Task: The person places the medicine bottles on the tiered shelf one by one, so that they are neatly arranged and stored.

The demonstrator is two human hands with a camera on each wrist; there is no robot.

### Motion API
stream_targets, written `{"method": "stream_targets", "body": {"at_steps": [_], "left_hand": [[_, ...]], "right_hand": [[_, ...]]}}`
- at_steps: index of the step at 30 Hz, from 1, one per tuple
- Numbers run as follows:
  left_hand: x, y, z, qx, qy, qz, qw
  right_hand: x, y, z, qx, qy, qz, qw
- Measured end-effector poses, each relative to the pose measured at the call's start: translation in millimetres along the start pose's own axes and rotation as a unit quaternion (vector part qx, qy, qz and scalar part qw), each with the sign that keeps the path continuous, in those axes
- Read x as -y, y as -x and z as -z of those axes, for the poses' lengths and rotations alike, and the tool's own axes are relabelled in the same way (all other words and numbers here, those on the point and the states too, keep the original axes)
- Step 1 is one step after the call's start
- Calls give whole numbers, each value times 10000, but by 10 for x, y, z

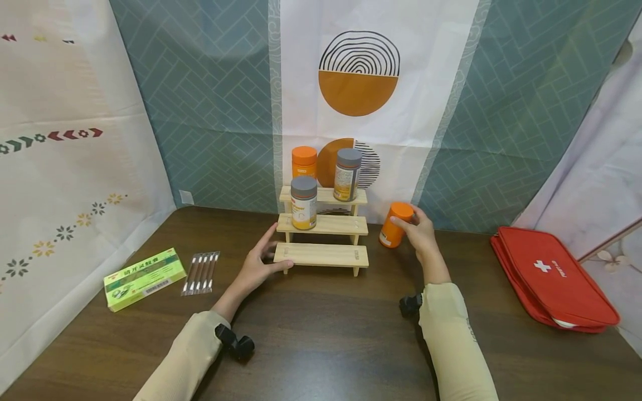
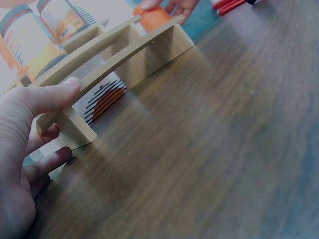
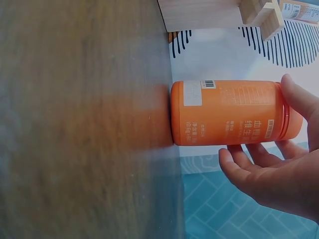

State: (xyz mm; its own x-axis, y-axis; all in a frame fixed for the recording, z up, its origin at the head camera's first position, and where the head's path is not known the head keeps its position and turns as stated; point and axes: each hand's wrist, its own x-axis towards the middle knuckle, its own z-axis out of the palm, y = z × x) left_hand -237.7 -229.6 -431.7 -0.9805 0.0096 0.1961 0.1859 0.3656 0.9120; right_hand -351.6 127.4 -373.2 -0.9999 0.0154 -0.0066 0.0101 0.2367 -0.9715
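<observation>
A three-step wooden stand (image 1: 321, 254) is on the table. My left hand (image 1: 258, 266) grips the left end of its lowest step, thumb (image 2: 52, 95) on top and fingers lower down. To the right of the stand, my right hand (image 1: 420, 229) holds an orange bottle (image 3: 227, 113) near its lid, thumb on one side and fingers on the other. The bottle is upright, its base at the tabletop. A grey-lidded bottle (image 1: 304, 205) is on the middle step. On the top step are another grey-lidded bottle (image 1: 347, 177) and a partly hidden orange bottle (image 1: 304, 157).
A green medicine box (image 1: 145, 278) lies on the table (image 1: 341, 340) at the left, beside a clear pack of cotton swabs (image 1: 200, 273). A red first-aid pouch (image 1: 557, 278) is at the right edge. Patterned cloth (image 1: 215, 111) hangs close behind the stand.
</observation>
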Motion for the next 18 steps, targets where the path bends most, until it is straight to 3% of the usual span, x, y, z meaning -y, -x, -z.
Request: {"method": "stream_targets", "body": {"at_steps": [18], "left_hand": [[8,14,-3,-7,-54,-9,10000]], "right_hand": [[67,53,47,-339,-188,288,9988]]}}
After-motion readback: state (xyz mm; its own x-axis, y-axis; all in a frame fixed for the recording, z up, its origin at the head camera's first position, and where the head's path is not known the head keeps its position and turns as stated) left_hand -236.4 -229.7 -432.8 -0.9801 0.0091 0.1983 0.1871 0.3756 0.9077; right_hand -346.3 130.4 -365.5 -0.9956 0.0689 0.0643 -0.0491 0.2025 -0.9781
